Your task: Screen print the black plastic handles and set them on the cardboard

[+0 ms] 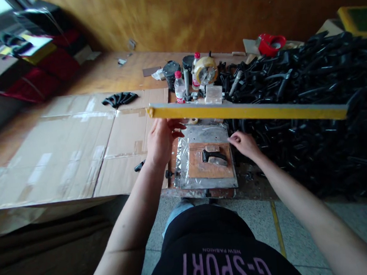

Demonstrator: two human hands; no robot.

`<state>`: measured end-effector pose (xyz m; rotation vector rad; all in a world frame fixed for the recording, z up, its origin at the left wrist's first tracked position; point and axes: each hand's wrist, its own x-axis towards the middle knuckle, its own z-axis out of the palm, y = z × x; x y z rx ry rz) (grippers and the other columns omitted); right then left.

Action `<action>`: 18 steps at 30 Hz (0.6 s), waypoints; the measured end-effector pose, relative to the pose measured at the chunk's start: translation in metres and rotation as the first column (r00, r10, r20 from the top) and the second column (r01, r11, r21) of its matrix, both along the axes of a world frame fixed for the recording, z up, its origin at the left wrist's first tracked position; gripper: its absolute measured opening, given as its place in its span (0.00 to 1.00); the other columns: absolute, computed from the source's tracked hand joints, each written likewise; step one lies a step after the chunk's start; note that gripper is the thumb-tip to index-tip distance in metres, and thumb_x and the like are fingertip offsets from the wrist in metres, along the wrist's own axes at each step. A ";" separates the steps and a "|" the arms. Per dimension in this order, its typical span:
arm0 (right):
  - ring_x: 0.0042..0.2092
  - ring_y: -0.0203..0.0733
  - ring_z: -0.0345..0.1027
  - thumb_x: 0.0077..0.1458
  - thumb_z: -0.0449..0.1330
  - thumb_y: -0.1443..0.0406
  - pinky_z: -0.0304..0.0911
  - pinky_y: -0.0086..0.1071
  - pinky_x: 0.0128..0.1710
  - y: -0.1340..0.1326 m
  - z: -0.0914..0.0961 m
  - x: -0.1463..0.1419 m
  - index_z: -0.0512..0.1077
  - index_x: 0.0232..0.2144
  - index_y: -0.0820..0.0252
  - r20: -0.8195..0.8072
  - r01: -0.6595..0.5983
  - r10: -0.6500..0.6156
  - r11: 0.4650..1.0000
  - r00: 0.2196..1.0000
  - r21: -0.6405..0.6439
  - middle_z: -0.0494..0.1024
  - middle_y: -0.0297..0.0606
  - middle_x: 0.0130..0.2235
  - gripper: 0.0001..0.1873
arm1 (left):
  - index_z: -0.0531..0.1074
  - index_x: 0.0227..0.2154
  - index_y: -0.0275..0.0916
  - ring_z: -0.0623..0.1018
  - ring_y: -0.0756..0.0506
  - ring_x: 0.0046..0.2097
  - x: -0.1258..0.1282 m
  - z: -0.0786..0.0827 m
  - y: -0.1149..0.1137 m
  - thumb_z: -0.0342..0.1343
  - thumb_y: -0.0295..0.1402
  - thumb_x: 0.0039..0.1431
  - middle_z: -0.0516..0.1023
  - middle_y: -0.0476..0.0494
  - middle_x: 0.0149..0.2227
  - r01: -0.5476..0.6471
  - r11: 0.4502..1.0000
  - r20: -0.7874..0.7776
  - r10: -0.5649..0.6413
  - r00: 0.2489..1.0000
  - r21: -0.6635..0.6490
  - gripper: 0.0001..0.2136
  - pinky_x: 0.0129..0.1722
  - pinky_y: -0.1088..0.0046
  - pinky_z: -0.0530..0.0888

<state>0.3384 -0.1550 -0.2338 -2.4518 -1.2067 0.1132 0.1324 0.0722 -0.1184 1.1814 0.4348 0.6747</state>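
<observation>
My left hand (pixel 162 142) is raised at the left of the fixture, its fingers apart and nothing visible in them. It appears just below the left end of a long yellow and grey bar (pixel 248 110), which crosses the view in front of the bench; whether they touch I cannot tell. My right hand (pixel 244 144) is closed in a pinch by the fixture's right edge; what it holds, if anything, is too small to make out. Between the hands, a curved black lever-like part (pixel 215 155) lies on a brown board (pixel 197 166) on the metal plate (pixel 202 132).
A large heap of black parts (pixel 300 153) covers the right side. Flattened cardboard (pixel 72 151) lies left, with several black parts (pixel 120 99) on it. Behind stand a red-capped bottle (pixel 179 88), a dark pot (pixel 171 72), a tape roll (pixel 205 70) and a red tape dispenser (pixel 270 44).
</observation>
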 end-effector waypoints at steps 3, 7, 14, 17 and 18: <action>0.46 0.47 0.66 0.56 0.63 0.59 0.59 0.35 0.44 0.007 -0.032 -0.042 0.70 0.37 0.61 0.023 -0.131 0.135 0.983 0.991 -0.126 0.76 0.43 0.42 0.11 | 0.66 0.52 0.41 0.76 0.53 0.31 0.003 -0.006 -0.005 0.47 0.50 0.63 0.76 0.46 0.34 -0.046 0.995 0.018 0.048 0.999 -0.091 0.22 0.28 0.78 0.69; 0.46 0.50 0.66 0.62 0.56 0.62 0.59 0.39 0.44 0.018 -0.039 -0.077 0.68 0.36 0.62 0.080 -0.031 0.055 0.963 0.995 -0.268 0.75 0.49 0.40 0.08 | 0.71 0.43 0.35 0.74 0.51 0.27 -0.023 -0.051 -0.052 0.55 0.48 0.58 0.77 0.44 0.30 0.064 0.930 -0.198 -0.145 0.969 -0.363 0.20 0.24 0.78 0.68; 0.44 0.46 0.66 0.64 0.51 0.67 0.61 0.38 0.46 0.018 -0.016 -0.159 0.69 0.37 0.59 0.088 -0.381 0.377 0.924 0.922 0.025 0.75 0.43 0.38 0.07 | 0.70 0.38 0.38 0.79 0.42 0.39 -0.062 -0.114 -0.117 0.52 0.55 0.56 0.79 0.38 0.39 0.058 0.793 -0.349 -0.331 0.877 -0.606 0.22 0.35 0.67 0.76; 0.47 0.44 0.64 0.63 0.48 0.71 0.61 0.35 0.50 -0.002 -0.015 -0.135 0.70 0.40 0.58 0.089 -0.413 0.410 0.911 0.908 0.018 0.75 0.41 0.43 0.11 | 0.67 0.37 0.39 0.79 0.45 0.34 -0.095 -0.132 -0.070 0.51 0.51 0.58 0.79 0.40 0.39 -0.116 0.884 -0.493 -0.139 0.859 -0.452 0.19 0.30 0.69 0.76; 0.48 0.43 0.64 0.63 0.48 0.72 0.60 0.34 0.50 -0.011 -0.016 -0.117 0.71 0.41 0.59 0.083 -0.321 0.325 0.945 0.942 -0.059 0.75 0.41 0.44 0.13 | 0.65 0.38 0.39 0.79 0.46 0.31 -0.111 -0.140 -0.047 0.50 0.50 0.59 0.79 0.41 0.37 -0.180 0.900 -0.548 -0.075 0.833 -0.396 0.18 0.28 0.71 0.75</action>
